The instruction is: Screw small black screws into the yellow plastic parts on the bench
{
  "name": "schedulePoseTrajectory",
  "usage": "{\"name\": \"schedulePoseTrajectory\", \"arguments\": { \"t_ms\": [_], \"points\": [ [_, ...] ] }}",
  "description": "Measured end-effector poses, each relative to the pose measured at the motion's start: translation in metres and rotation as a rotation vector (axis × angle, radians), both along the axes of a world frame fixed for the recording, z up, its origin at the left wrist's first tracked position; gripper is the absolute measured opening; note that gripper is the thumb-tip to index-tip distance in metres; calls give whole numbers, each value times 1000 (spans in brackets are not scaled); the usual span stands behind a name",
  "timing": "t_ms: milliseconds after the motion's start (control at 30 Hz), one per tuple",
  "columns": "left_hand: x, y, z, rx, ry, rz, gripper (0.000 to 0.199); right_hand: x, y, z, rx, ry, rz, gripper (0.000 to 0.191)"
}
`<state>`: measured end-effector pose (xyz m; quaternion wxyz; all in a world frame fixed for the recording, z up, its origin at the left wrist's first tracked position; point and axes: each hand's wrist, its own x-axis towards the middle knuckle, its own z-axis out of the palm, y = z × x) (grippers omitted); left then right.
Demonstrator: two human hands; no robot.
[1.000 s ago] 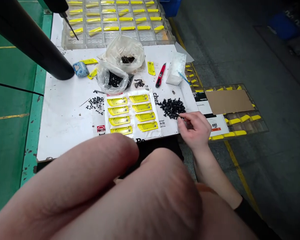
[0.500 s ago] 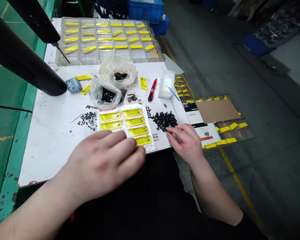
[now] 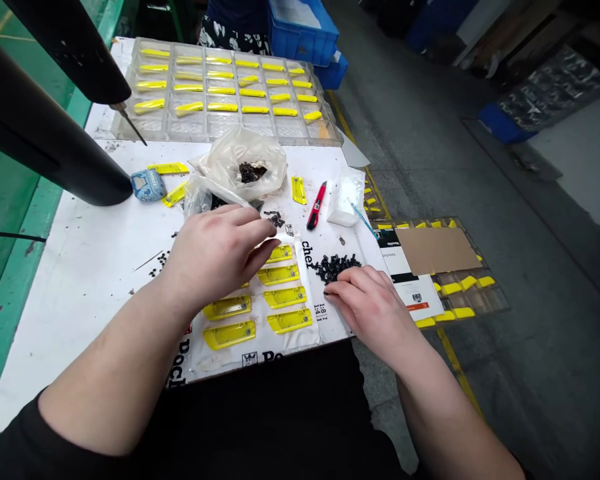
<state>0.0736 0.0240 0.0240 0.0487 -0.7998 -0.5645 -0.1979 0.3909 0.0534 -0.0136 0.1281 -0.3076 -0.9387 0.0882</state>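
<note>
Yellow curved plastic pieces [image 3: 285, 297] lie in two columns on a white printed sheet [image 3: 307, 337]. My left hand [image 3: 220, 250] hovers over the far end of the columns, fingers curled and thumb tucked under; whatever it pinches is hidden. It covers part of the left column. At the near edge of a pile of small black parts [image 3: 336, 267], my right hand [image 3: 375, 307] is closed in a pinch, with a tiny black part [image 3: 327, 293] showing at its fingertips. Other small black parts [image 3: 275, 218] lie beyond my left fingertips.
Plastic bags [image 3: 275, 160] of dark small parts stand behind. A red cutter knife [image 3: 317, 205] and white box [image 3: 349, 193] lie right. A black machine with a thin bit [image 3: 133, 127] leans in left. Compartment tray [image 3: 185, 127] with yellow pieces stands at back; someone's patterned clothing [image 3: 235, 39] shows beyond.
My left hand has moved away from me, from the near pieces to the far end of the columns. My right hand has drawn slightly back from the pile, a black part at its fingertips.
</note>
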Motion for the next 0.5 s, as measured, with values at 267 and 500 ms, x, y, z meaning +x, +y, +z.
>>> {"name": "schedulePoseTrajectory", "arguments": {
  "t_ms": [267,500],
  "points": [
    [-4,-10,-17,-6,-181,19,25,-21,9,22,-164,237,19,15],
    [1,-10,-15,-46,-291,55,24,-62,35,42,-164,398,1,15]
  ]
}}
